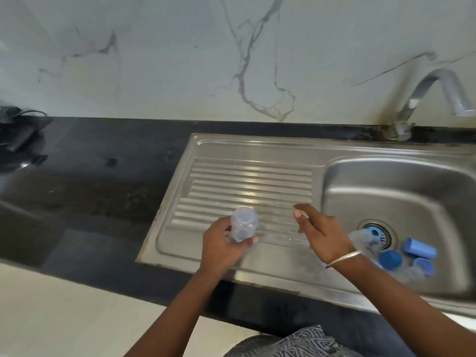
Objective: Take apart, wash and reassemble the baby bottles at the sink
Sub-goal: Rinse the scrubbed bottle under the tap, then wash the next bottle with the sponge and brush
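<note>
Patterned fabric [306,342] sits at 6 o'clock, above which the left hand [221,247] grasps a clear bottle body [243,225] over the ribbed drainboard [247,186] while the right hand [322,233] hangs released (fingers relaxed), with blue bottle parts [407,256] in the sink basin [386,186] at 3 o'clock.

No legible text or labels anywhere.

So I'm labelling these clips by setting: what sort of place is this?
Most likely a home kitchen: a stainless steel sink with a ribbed drainboard set in a black stone countertop, a tap against a marble-look backsplash.
</note>
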Demonstrator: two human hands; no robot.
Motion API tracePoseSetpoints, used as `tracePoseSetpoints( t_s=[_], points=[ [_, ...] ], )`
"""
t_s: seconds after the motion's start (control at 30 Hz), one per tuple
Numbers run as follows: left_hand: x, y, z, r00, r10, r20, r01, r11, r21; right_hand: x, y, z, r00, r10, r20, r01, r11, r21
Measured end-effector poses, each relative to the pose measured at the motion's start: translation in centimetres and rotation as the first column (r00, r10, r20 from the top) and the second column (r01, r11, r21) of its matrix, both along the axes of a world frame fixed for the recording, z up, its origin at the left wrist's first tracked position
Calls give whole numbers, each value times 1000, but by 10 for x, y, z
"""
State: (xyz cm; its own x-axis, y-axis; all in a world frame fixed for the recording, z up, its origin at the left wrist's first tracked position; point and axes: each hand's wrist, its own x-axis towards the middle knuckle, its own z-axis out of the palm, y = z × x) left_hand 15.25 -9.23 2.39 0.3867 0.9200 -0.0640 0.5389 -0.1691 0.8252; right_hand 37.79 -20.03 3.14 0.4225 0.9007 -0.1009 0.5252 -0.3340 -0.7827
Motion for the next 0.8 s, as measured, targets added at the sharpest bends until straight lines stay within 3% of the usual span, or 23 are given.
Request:
tracePoseSetpoints(
  t_s=[0.33,0.8],
  points=[
    [-79,23,-13,972,235,-27,-234,972,13,-2,-1,-23,997,-53,57,59,991,-124],
    [-89,20,-33,943,331,33,-331,944,-9,5,-6,-30,993,52,105,-28,975,-220]
  ],
)
